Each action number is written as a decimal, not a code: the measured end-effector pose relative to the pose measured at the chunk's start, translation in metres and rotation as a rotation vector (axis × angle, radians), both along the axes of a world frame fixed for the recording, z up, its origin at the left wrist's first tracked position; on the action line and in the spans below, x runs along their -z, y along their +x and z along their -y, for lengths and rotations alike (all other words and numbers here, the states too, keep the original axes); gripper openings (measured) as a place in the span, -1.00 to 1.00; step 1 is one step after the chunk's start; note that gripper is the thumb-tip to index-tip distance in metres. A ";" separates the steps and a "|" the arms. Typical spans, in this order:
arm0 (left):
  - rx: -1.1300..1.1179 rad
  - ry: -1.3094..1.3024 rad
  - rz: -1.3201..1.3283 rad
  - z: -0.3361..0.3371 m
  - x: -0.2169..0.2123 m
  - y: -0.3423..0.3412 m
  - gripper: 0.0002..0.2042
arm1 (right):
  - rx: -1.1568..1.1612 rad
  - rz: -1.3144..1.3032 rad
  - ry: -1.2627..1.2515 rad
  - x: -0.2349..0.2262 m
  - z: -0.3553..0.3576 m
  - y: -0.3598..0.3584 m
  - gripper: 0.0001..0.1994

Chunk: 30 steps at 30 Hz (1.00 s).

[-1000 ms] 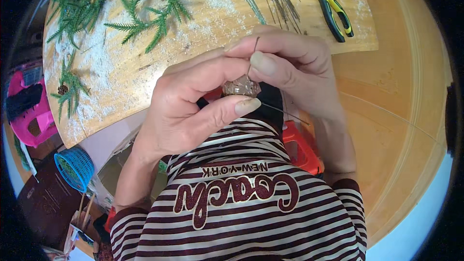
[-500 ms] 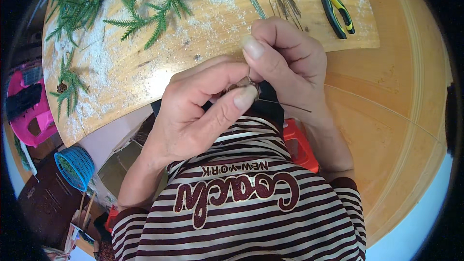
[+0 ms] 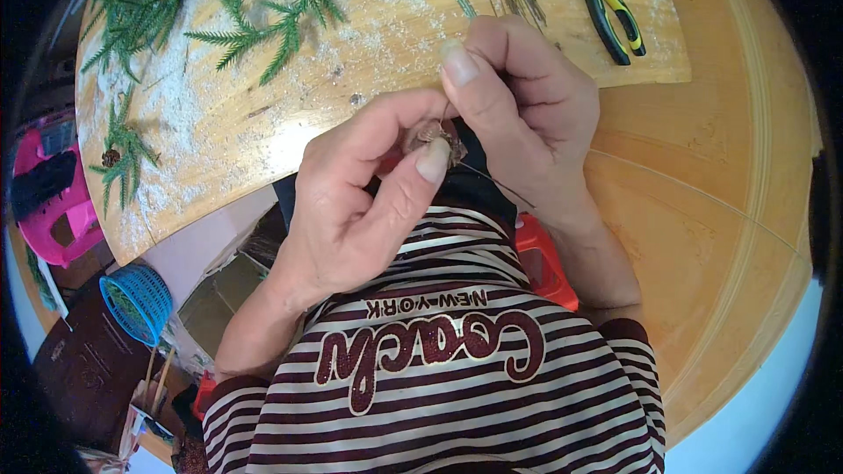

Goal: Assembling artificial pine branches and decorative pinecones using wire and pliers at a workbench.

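With the left hand (image 3: 349, 189) clamped on the cone (image 3: 428, 132) and right hand (image 3: 531, 101) unclear in grip, tugging could loosen the wire (image 3: 509, 190).

Bright light fills the middle, with white glare on the table (image 3: 263, 104) at ten o'clock. Around eight o'clock is dim. Toward three o'clock, lines bow strongly, and all four corners are black.
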<state>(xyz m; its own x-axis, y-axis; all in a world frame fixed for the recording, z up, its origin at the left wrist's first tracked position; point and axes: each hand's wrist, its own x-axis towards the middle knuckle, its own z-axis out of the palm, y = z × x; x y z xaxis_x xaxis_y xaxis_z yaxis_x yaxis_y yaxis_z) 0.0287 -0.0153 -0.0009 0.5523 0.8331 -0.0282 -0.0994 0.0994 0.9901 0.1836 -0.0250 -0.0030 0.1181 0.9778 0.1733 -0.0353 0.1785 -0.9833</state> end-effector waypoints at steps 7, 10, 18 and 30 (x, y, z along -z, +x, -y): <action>-0.027 0.525 -0.303 -0.005 -0.003 0.001 -0.70 | 0.063 0.237 0.143 0.001 -0.001 0.000 -0.87; -0.027 0.663 -0.297 -0.010 0.000 0.000 -0.71 | 0.076 0.330 0.187 0.001 -0.002 0.001 -0.87; -0.027 0.752 -0.250 -0.016 0.009 -0.006 -0.76 | 0.045 0.152 0.084 0.000 0.000 -0.004 -0.91; -0.140 0.604 -0.287 -0.017 0.005 -0.012 -0.81 | -0.187 0.117 -0.090 0.004 0.031 0.015 -0.90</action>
<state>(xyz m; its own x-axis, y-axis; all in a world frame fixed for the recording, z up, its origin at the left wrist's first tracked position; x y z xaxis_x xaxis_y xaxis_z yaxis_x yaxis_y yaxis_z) 0.0163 0.0019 -0.0057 0.4781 0.8118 0.3353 0.2036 -0.4738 0.8568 0.1987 -0.0560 -0.0069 -0.0828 0.9928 0.0860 0.0559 0.0908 -0.9943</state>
